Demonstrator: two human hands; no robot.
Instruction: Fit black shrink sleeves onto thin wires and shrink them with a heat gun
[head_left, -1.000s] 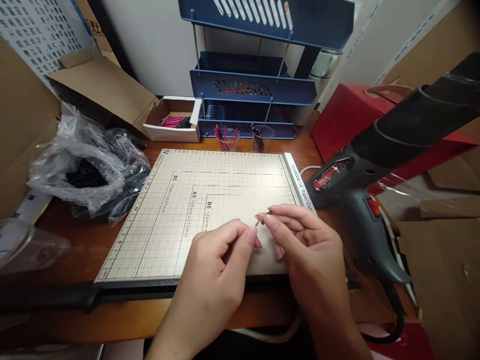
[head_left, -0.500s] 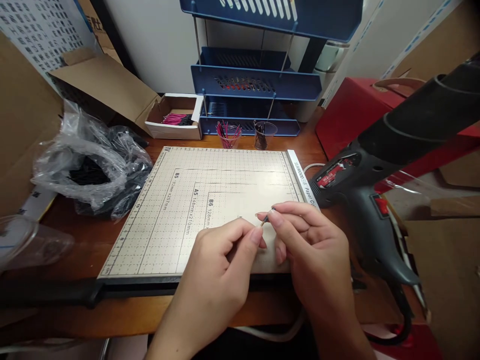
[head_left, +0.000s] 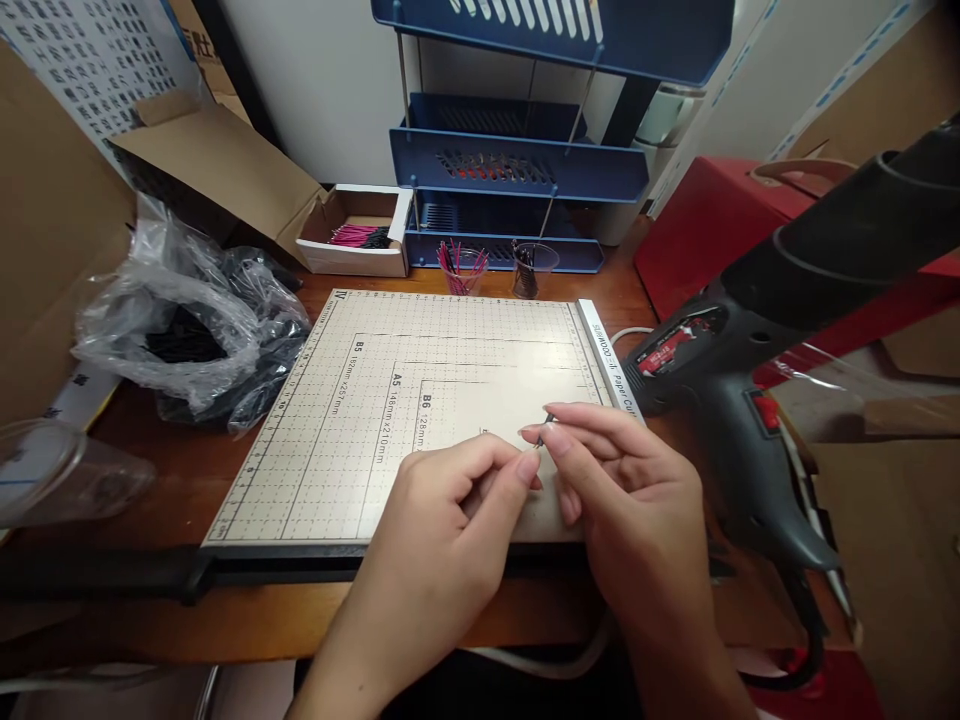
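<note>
Both my hands hover over the near right part of a beige paper cutter board [head_left: 390,400]. My left hand [head_left: 450,530] is closed in a pinch, thumb and forefinger meeting at a thin wire end. My right hand [head_left: 630,500] pinches a tiny dark sleeve [head_left: 546,425] on that same thin wire. The fingertips of the two hands touch each other. Most of the wire is hidden by my fingers.
A dark grey heat gun [head_left: 750,400] stands right of the board, nozzle overhead. Behind are a blue tray rack [head_left: 517,170], two small cups of wires [head_left: 495,270] and a white box of pink wires [head_left: 360,235]. A plastic bag [head_left: 187,330] lies left, a red box [head_left: 712,220] right.
My fingertips have closed together, so the bare wire end that showed between the hands is now covered. The view has shifted slightly.
</note>
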